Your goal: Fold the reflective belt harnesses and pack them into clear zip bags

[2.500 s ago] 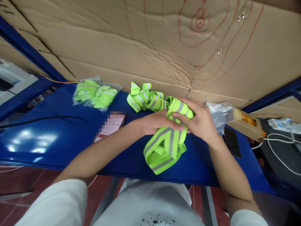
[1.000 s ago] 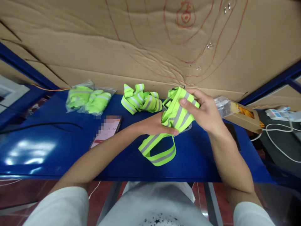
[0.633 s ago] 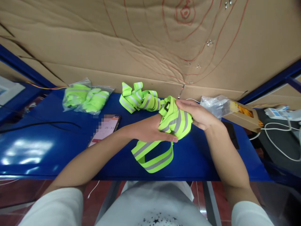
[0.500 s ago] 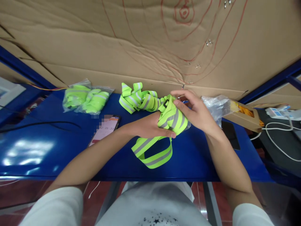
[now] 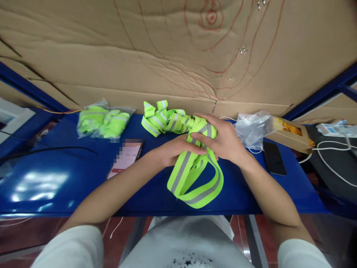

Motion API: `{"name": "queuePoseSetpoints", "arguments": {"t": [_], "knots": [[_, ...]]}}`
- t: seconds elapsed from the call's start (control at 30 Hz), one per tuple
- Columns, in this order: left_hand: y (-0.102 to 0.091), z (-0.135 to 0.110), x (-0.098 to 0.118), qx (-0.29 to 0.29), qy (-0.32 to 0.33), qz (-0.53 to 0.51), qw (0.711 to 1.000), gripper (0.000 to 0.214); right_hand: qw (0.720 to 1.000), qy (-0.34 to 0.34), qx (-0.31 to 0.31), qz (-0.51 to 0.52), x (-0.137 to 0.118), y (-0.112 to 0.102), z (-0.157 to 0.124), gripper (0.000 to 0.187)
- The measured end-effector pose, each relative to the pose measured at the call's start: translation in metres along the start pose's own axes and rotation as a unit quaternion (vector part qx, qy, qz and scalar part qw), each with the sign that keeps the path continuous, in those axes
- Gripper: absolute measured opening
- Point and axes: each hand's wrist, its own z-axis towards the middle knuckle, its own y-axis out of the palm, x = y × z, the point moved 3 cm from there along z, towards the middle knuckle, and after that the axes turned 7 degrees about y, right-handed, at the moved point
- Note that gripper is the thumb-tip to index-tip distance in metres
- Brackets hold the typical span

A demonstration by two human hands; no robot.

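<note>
Between my two hands is a bundled neon-yellow reflective strap (image 5: 197,196) with a grey stripe. One wide loop of it hangs down toward the table's front edge. My left hand (image 5: 181,148) grips the bundle from the left and below, thumb across the strap. From the right, my right hand (image 5: 223,136) wraps over the bundle's upper part, its fingers partly hidden by the folds. Just behind, to the left, lies a loose heap of similar reflective straps (image 5: 158,119), which meets the held bundle in the picture; whether they are joined I cannot tell.
Two clear bags of neon straps (image 5: 104,121) lie at the back left of the blue table (image 5: 55,167). A lit phone (image 5: 126,158) is by my left forearm. On the right are a dark phone (image 5: 275,158), crumpled clear plastic bags (image 5: 252,128) and a cardboard box (image 5: 292,137).
My right hand has come down and closed around the bundle. The hanging loop has swung right and toward me. The lit phone and bags stay put on the table.
</note>
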Motion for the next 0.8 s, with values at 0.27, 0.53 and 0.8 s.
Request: {"name": "queuePoseSetpoints", "arguments": {"t": [0.27,0.53,0.8], "knots": [[0.024,-0.001,-0.013,-0.041,0.028,-0.024,0.998,0.027,0.987,-0.086,0.107,-0.077,-0.004,-0.005,-0.009,0.059],[-0.007,0.004,-0.001,0.019,0.084,0.178,0.980,0.036,0.997,-0.004,0.066,0.038,0.003,-0.003,-0.002,0.053],[-0.026,0.005,-0.007,-0.066,-0.003,0.201,0.977,0.040,0.988,0.100,-0.027,0.118,0.010,-0.005,0.002,0.047]]}}
